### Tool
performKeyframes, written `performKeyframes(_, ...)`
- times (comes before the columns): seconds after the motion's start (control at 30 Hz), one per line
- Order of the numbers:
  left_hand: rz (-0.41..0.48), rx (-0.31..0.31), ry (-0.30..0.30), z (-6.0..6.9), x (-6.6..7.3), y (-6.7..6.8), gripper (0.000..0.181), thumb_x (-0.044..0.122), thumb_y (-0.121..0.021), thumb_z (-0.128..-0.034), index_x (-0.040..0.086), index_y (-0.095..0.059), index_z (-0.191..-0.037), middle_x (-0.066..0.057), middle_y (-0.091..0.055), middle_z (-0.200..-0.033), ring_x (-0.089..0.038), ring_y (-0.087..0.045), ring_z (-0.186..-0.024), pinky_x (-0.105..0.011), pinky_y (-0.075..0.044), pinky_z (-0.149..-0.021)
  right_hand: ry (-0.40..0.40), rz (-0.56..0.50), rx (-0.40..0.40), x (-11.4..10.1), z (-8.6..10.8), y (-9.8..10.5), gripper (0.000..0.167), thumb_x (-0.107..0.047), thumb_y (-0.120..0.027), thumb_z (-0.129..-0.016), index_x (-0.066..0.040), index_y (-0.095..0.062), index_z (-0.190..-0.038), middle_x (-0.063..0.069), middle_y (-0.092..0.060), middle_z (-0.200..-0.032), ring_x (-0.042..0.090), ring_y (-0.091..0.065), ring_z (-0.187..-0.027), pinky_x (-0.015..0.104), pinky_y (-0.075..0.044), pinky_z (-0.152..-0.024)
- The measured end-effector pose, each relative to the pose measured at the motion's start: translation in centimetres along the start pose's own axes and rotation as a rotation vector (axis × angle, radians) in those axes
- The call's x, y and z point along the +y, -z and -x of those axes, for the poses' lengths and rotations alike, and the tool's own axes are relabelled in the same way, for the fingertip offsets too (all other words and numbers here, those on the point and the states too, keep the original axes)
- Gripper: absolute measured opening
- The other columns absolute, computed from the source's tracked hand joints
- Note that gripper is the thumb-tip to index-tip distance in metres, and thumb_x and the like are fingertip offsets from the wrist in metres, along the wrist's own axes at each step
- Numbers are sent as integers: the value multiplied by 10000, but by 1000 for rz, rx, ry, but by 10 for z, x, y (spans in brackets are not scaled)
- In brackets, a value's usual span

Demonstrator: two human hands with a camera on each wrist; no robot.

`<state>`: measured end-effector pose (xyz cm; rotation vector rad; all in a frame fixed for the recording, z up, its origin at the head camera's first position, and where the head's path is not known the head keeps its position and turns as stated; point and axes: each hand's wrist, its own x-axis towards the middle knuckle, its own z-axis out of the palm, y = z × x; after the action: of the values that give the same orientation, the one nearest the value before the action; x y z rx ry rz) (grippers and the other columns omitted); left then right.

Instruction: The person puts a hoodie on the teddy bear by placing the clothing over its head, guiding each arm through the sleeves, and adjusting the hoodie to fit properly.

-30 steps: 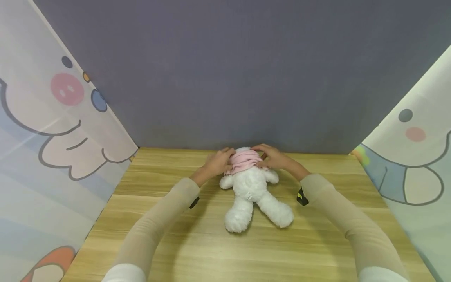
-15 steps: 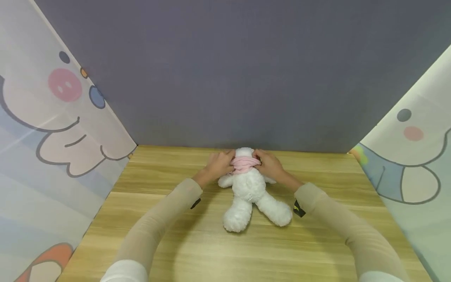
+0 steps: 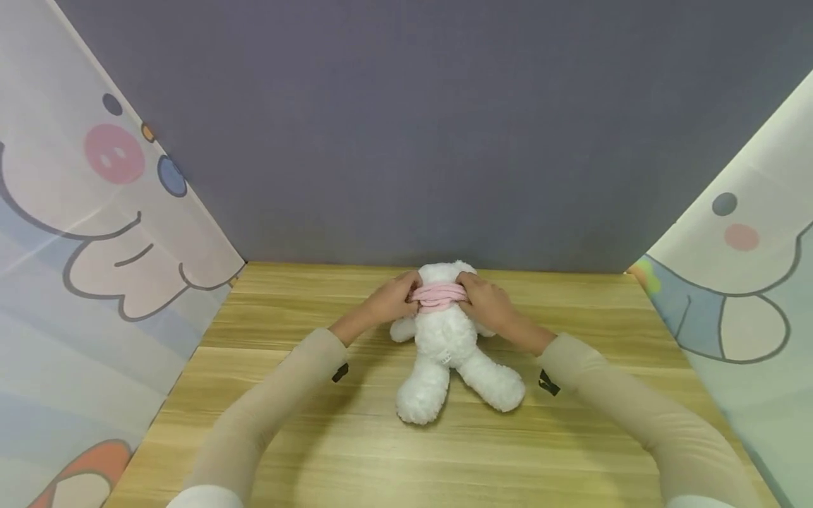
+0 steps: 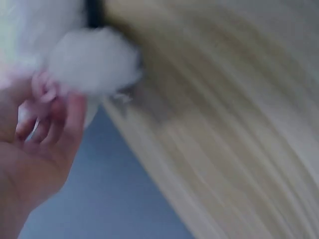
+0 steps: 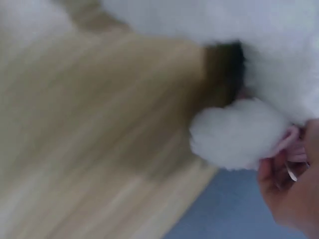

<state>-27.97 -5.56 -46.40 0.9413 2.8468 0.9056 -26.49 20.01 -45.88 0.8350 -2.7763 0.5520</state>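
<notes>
Plush toy [image 3: 447, 337] lies on the table [image 3: 368, 451], long axis pointing at the grey wall [image 3: 406, 134], head end [image 3: 440, 272] far, legs [image 3: 423, 389] splayed near. Left hand [image 3: 395, 298] and right hand [image 3: 490, 305], fingers curled, pinch opposite sides of its bunched pink cloth [image 3: 438, 296].

Fluffy plush toy [image 3: 444, 337], soft pink cloth [image 3: 438, 297], smooth wood-grain tabletop [image 3: 368, 451]

No words or numbers can be read here, because the little white tag [image 3: 447, 358] low down on the fluffy white toy [image 3: 444, 335] has some small marks that are too tiny and blurry to make out.
</notes>
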Motion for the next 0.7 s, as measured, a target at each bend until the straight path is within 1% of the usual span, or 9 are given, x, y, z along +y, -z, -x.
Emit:
performKeyframes(0.03, 29, -7, -11, 3, 0, 5, 348, 24, -689, -890, 74, -507, -1183, -81, -576, -1069, -181, -586, -816, -265, -490, -628, 15, -42, -12, 1, 0, 5, 292, -38, -700, -916, -39, -551, -1167, 143, -606, -1053, 267, -626, -789, 444, -545, -646)
performKeyframes(0.1, 41, 11, -42, 8, 2, 12, 387, 17, -687, -903, 68, -488, -1231, -81, -543, -1150, -182, -587, -876, -254, -504, -654, 44, -104, -16, 3, 2, 15, 342, -4, -685, -930, -4, -509, -1223, 173, -562, -1071, 262, -611, -810, 417, -542, -681)
performKeyframes(0.2, 11, 69, -115, 17, 11, 18, 293, 9, -683, -917, 48, -537, -1168, -76, -559, -1115, -189, -590, -891, -252, -516, -680, 98, -103, 31, 1, 6, 27, 296, -11, -709, -926, 2, -529, -1161, 155, -536, -1025, 241, -595, -791, 367, -531, -658)
performKeyframes(0.3, -18, 72, -199, 22, 20, 15, 167, -1, -669, -928, 21, -603, -1079, -78, -609, -1022, -188, -610, -873, -237, -530, -727, 158, -41, 67, -4, 9, 32, 183, -33, -733, -913, -21, -611, -1050, 98, -578, -935, 202, -588, -767, 335, -519, -642)
performKeyframes(0.37, -42, 60, -216, 23, 25, 9, 138, -2, -656, -941, 12, -625, -1075, -86, -626, -1009, -176, -619, -877, -223, -533, -748, 184, -18, 66, -8, 10, 31, 134, -25, -718, -921, -31, -660, -1041, 81, -612, -912, 200, -593, -762, 348, -527, -658)
performKeyframes(0.43, -80, 66, -190, 22, 26, 2, 144, -8, -630, -956, 2, -616, -1100, -91, -611, -1022, -168, -610, -887, -218, -532, -752, 179, -2, 51, -11, 10, 30, 178, -35, -707, -933, -40, -679, -1109, 85, -647, -960, 212, -629, -805, 368, -550, -690)
performKeyframes(0.53, -114, 126, -103, 20, 23, -4, 140, -5, -642, -957, -9, -580, -1083, -125, -568, -1014, -213, -586, -882, -282, -528, -751, 145, 36, 48, -15, 8, 28, 300, -99, -721, -945, -47, -642, -1229, 122, -658, -1059, 271, -658, -902, 421, -567, -735)
performKeyframes(0.6, -79, 154, -26, 19, 17, -6, 181, 9, -681, -946, -10, -545, -1064, -147, -550, -1018, -244, -592, -887, -324, -537, -750, 117, 77, 47, -15, 7, 27, 363, -174, -736, -947, -77, -620, -1277, 131, -652, -1098, 299, -658, -898, 456, -566, -712)
performKeyframes(0.7, 47, 159, 66, 16, 7, -4, 239, 4, -706, -933, 2, -516, -1079, -170, -575, -1067, -285, -632, -938, -351, -551, -779, 80, 116, 31, -13, 6, 27, 405, -255, -728, -958, -128, -592, -1318, 138, -629, -1123, 315, -636, -835, 513, -547, -699)
